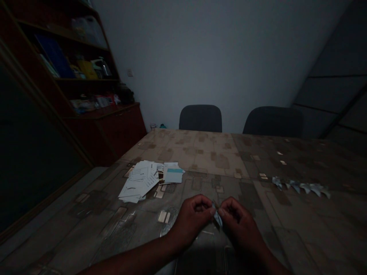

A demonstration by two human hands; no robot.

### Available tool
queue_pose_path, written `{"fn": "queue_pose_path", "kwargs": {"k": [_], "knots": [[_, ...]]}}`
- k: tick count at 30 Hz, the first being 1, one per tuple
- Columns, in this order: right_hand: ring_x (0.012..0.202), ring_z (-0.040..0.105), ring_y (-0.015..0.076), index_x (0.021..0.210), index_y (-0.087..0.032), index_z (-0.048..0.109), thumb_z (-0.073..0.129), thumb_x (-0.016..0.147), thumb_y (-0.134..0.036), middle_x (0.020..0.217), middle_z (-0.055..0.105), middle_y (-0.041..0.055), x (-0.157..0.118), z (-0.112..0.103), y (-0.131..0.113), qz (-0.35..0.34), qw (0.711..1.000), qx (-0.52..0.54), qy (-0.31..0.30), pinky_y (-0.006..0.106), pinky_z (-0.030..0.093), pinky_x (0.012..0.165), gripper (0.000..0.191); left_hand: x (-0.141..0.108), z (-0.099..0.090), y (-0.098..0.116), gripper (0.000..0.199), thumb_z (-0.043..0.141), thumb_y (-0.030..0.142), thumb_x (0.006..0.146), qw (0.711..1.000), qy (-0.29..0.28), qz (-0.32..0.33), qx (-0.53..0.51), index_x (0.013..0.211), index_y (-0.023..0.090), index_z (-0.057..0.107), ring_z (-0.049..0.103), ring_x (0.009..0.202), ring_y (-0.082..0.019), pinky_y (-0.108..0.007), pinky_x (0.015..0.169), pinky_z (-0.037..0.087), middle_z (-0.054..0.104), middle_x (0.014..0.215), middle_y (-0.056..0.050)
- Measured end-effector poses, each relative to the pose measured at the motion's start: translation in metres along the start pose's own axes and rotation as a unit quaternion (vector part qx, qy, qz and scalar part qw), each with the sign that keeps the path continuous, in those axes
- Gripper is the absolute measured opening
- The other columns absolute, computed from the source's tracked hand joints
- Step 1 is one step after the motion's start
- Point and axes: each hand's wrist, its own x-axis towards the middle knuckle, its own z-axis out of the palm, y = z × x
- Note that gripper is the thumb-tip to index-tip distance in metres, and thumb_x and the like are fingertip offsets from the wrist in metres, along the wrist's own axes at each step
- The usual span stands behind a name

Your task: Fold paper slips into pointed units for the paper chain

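Between my two hands is a small folded piece of paper (pixel 218 219), pale on one side, pinched just above the table near its front. My left hand (pixel 192 217) grips its left edge between thumb and forefinger, the other fingers curled. On the opposite side my right hand (pixel 239 221) pinches it the same way. Dim light and the fingertips hide the paper's upper part. To the left lies a loose stack of white printed paper slips (pixel 140 181), with a blue-striped card (pixel 174 175) at its right end. A row of several folded paper pieces (pixel 301 187) rests on the right.
A patterned cloth covers the table (pixel 197 149). Behind its far edge stand two dark chairs, one in the middle (pixel 200 117) and one on the right (pixel 273 121). A dark red shelf cabinet (pixel 120 130) holding bottles and folders stands at the left wall.
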Motion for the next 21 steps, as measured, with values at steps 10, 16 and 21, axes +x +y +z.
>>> {"fn": "queue_pose_path", "kwargs": {"k": [10,16,21], "knots": [[0.058,0.043,0.0127,0.071,-0.020,0.053,0.061,0.079,-0.048,0.061,0.045,-0.0051,0.003,-0.005,-0.006,-0.010,0.999,-0.010,-0.053,0.023,0.034,0.054,0.030,0.002,0.000,-0.006,0.031,0.079,0.035,0.060,0.998,0.002,-0.032,0.046,0.062,0.014,0.057,0.046,0.052,-0.009,-0.020,0.051,0.033,0.052,0.054,0.004],[0.060,0.044,0.0133,0.073,-0.019,0.054,0.056,0.083,-0.043,0.063,0.046,-0.0043,0.003,-0.006,-0.004,-0.018,0.997,-0.045,-0.060,0.023,0.035,0.055,0.026,0.002,0.000,-0.005,0.029,0.076,0.037,0.063,0.998,-0.029,-0.035,0.043,0.064,0.014,0.057,0.044,0.050,-0.008,-0.019,0.050,0.032,0.050,0.053,0.005],[0.064,0.047,0.0151,0.074,-0.020,0.053,0.054,0.085,-0.046,0.067,0.048,-0.0028,0.002,-0.004,0.004,-0.039,0.998,-0.042,-0.020,0.024,0.038,0.058,0.028,0.004,-0.001,-0.013,0.041,0.082,0.045,0.057,0.997,-0.035,-0.055,-0.028,0.070,0.013,0.059,0.049,0.051,-0.008,-0.020,0.052,0.037,0.055,0.056,0.004]]}}
